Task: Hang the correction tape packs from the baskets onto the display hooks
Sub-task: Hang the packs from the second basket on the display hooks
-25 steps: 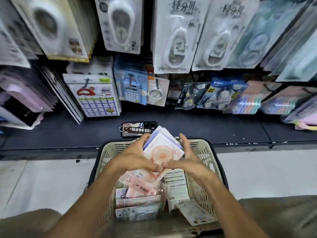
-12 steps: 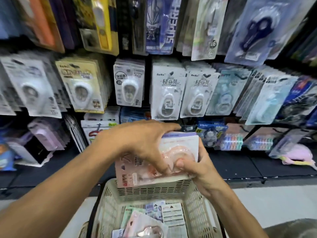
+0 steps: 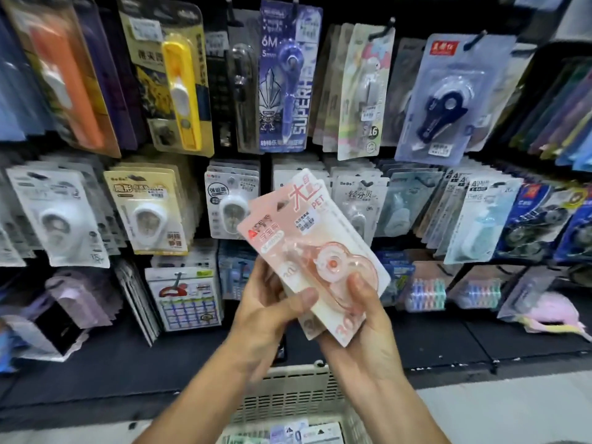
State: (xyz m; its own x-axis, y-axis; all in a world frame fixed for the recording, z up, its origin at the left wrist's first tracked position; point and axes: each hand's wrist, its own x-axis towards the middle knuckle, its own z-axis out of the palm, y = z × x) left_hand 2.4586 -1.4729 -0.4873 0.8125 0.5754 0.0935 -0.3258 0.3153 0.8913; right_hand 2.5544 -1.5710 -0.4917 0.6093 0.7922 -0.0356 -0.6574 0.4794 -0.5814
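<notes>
Both hands hold a small stack of pink packs point(image 3: 307, 238) in front of the display, above the basket point(image 3: 288, 389). The left hand point(image 3: 269, 312) grips the stack's lower left edge, thumb across the front card and fingers curled behind. The right hand point(image 3: 362, 325) cups the stack's bottom right corner from below, its thumb pressed on the clear blister over the round pink tape wheel. The stack tilts, top toward the upper right, and at least 2 cards show (how many lie behind the front one I cannot tell).

The beige slotted basket sits at the lower edge of the view, with more packs point(image 3: 298, 434) lying flat inside it.

Behind the hands, the wall of hooks carries rows of hanging goods: a yellow pack point(image 3: 179, 91) at upper left, a blue pack point(image 3: 288, 75) at top centre, a pale blue pack with a navy dispenser point(image 3: 445, 97) at upper right. The middle row holds white packs point(image 3: 57, 216), a cream pack point(image 3: 147, 213) and light blue ones point(image 3: 480, 219) toward the right. A dark shelf point(image 3: 448, 341) runs below the hooks, with small goods along its back.
</notes>
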